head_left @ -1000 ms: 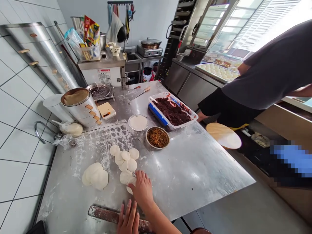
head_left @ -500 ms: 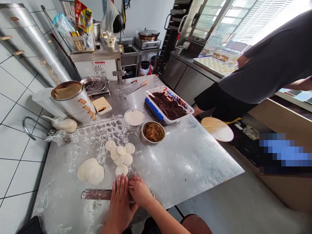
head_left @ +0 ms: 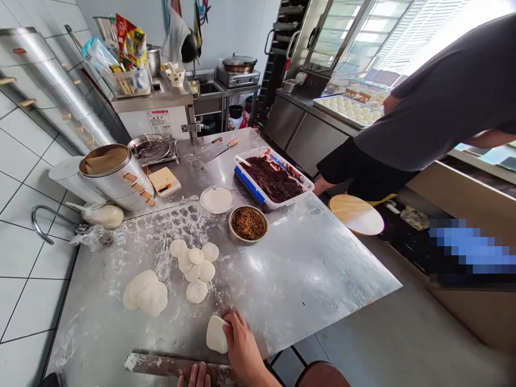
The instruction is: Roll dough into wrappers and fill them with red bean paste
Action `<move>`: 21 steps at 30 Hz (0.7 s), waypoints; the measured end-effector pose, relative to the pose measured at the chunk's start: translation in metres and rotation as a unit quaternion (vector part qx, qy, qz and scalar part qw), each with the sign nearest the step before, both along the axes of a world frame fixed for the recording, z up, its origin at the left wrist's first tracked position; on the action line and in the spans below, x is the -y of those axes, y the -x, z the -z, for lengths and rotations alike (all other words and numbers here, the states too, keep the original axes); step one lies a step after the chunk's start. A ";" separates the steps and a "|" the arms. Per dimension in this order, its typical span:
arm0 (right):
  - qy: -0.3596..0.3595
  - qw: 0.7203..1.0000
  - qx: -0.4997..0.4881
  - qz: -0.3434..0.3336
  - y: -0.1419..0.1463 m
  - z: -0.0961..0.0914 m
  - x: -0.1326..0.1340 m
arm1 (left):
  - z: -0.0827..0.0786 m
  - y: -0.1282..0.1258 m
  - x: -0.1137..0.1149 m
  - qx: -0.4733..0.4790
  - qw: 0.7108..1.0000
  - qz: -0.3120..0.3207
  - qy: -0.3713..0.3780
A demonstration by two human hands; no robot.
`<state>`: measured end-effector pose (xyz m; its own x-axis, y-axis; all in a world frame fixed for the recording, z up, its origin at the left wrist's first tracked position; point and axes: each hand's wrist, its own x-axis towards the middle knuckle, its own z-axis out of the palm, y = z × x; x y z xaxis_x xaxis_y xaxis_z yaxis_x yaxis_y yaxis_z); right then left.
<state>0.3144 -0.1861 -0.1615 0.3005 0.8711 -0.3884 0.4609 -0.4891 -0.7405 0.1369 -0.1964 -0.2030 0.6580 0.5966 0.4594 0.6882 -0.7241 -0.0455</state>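
My right hand (head_left: 244,344) pinches the edge of a flat dough wrapper (head_left: 216,334) between thumb and fingers, near the table's front edge. Below it lies a floury rolling pin (head_left: 157,365). The fingers of my left hand (head_left: 195,375) rest stretched out on the pin; the rest of that hand is cut off by the frame. Ahead of my hands is a cluster of small round dough wrappers (head_left: 196,291), several of them overlapping. To the left lies a pile of larger dough rounds (head_left: 145,293).
A bowl of brown crumbly filling (head_left: 248,223), a dish of flour (head_left: 216,199) and a tub of dark paste (head_left: 271,180) stand farther back. A knife (head_left: 221,150) lies behind them. Metal cylinders (head_left: 116,180) line the left. A co-worker (head_left: 427,107) stands at the right.
My right hand has come off the rolling pin and now holds a dough wrapper to the right of the pin. My left hand and the pin have shifted toward me.
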 end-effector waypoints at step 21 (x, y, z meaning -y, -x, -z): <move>0.006 1.000 -0.004 0.013 -0.005 -0.003 0.014 | 0.011 0.008 0.019 -0.009 1.000 0.027 0.010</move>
